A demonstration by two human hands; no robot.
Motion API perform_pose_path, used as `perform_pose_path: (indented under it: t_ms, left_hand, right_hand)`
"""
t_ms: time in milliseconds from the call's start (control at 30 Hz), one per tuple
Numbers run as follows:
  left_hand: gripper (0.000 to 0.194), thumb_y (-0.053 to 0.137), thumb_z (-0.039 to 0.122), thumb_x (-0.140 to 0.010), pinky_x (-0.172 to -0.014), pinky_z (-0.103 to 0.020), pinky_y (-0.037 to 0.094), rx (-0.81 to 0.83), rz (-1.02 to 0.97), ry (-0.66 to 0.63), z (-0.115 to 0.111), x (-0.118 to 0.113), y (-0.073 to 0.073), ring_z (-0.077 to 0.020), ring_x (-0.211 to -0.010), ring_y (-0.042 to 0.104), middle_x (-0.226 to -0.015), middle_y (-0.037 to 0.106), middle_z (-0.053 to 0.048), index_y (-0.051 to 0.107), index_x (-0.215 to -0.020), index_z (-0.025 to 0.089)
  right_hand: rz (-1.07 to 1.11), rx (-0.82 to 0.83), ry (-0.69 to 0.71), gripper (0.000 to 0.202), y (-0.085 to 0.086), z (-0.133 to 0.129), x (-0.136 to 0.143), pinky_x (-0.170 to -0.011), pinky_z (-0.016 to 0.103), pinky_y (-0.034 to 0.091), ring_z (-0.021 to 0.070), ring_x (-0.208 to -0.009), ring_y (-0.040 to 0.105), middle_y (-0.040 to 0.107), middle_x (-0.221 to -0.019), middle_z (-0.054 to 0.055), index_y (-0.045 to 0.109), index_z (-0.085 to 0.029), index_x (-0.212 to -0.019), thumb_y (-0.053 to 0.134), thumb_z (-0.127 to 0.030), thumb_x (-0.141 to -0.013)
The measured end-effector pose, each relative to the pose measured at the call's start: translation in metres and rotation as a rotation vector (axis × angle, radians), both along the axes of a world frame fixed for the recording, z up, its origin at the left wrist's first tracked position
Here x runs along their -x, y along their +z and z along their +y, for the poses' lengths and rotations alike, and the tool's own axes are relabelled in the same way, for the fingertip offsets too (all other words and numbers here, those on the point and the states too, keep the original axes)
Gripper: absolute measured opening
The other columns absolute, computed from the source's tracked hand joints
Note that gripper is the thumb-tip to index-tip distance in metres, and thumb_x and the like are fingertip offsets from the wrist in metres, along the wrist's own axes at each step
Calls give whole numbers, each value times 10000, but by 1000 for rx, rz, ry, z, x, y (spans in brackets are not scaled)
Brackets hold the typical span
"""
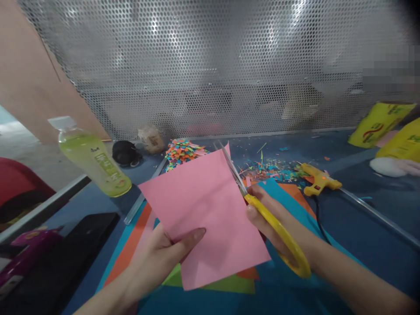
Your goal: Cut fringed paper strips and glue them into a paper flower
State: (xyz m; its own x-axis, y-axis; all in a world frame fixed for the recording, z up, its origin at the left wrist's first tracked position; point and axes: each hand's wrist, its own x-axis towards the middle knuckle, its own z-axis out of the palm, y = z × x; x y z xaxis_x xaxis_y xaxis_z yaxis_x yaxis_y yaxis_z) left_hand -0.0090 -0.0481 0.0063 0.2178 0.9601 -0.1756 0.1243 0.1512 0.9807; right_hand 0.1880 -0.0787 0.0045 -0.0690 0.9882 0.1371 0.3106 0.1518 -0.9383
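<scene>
A sheet of pink paper [206,201] is pinched in my left hand [170,249], thumb on top and the other fingers hidden underneath. My right hand [269,214] grips yellow-handled scissors [278,232]. Their blades point away from me and lie at the sheet's upper right edge, where a narrow strip of pink stands partly apart from the rest. Beneath both hands lie sheets of blue paper [282,280], orange paper [127,249] and green paper [226,283]. Just beyond the pink sheet stands a mound of small colourful paper pieces [183,153].
At the left are a drink bottle [95,162], a black phone-like slab [88,236] and a round black object [124,153]. Paper scraps [272,170] litter the back. A yellow glue gun [318,179] with a clear stick lies right, near yellow packages [377,124]. Perforated metal [210,65] stands behind.
</scene>
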Motion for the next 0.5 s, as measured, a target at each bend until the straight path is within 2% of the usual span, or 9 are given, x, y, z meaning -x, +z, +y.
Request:
perform_pose_path:
  t_ms: [67,133,300,500]
  left_hand:
    - [355,734,370,-599,-628,-304,529,3,7,-1,0,0,0,-261,-788,658,-872,726,-76,671,-871,151]
    - [348,732,377,-598,-618,-305,528,-1,25,-1,1,1,1,-262,-772,659,-864,726,-83,675,-850,145]
    - [332,726,404,-603,-625,-312,527,-10,69,-74,8,6,-2,-257,-750,656,-811,719,-74,683,-818,156]
    - [347,702,407,-649,-604,-319,516,-16,92,-108,16,13,-10,-251,-742,650,-829,708,-89,665,-870,141]
  right_hand:
    - [5,14,5,368,0,1,1,-495,241,424,158,-654,521,470,-703,2,382,-219,-822,380,-586,-839]
    - [12,56,-2,381,2,1,2,-426,229,402,136,-536,507,466,-635,-20,379,-225,-802,381,-606,-826]
    - [50,161,10,439,6,0,4,-261,186,287,81,-256,344,355,-385,-111,313,-242,-738,382,-674,-779]
    - [149,172,-61,469,1,0,7,-215,136,221,42,-209,278,333,-388,-137,296,-239,-725,416,-692,-743]
